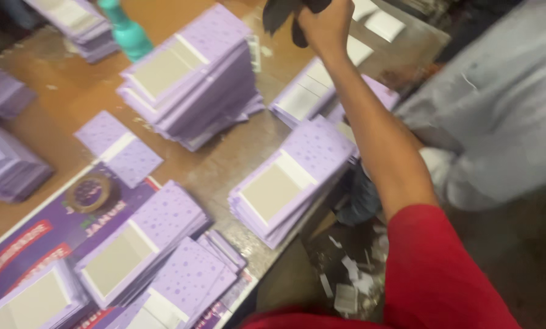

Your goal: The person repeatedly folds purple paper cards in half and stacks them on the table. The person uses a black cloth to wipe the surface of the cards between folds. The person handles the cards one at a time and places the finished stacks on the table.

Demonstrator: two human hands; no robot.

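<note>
Landmark: we place everything against the central stack of lilac folded cartons (pixel 285 189), which sits at the near edge of the brown surface (pixel 224 161) and juts a little past it.

Nearest to us: our red sleeve (pixel 437 274), right of the central stack, and scraps of paper on the floor (pixel 352 286) below it.

Near left: more lilac stacks (pixel 139 244) left of the central stack, lying on a purple printed sheet (pixel 35 237).

Loose piece: a single flat carton (pixel 117 146) lies further left of the central stack, apart from it.

Tall stack: the highest pile (pixel 191 76) stands beyond the central stack, leaning and fanned at its lower layers.

Right hand: our right hand (pixel 325 24) is raised well beyond the central stack, fingers closed round a dark cloth (pixel 285 12) that hangs above the surface.

Left hand: we do not see it.

Far items: a teal bottle (pixel 127 30) stands beyond the tall stack; a grey-clad person (pixel 498 109) is to the right of the central stack.

Risk, overhang: we judge the central stack could slide off, since our forearm passes just above it.

Risk, tall stack: a sweep of the cloth could drag its loose layers or tip the bottle.
</note>
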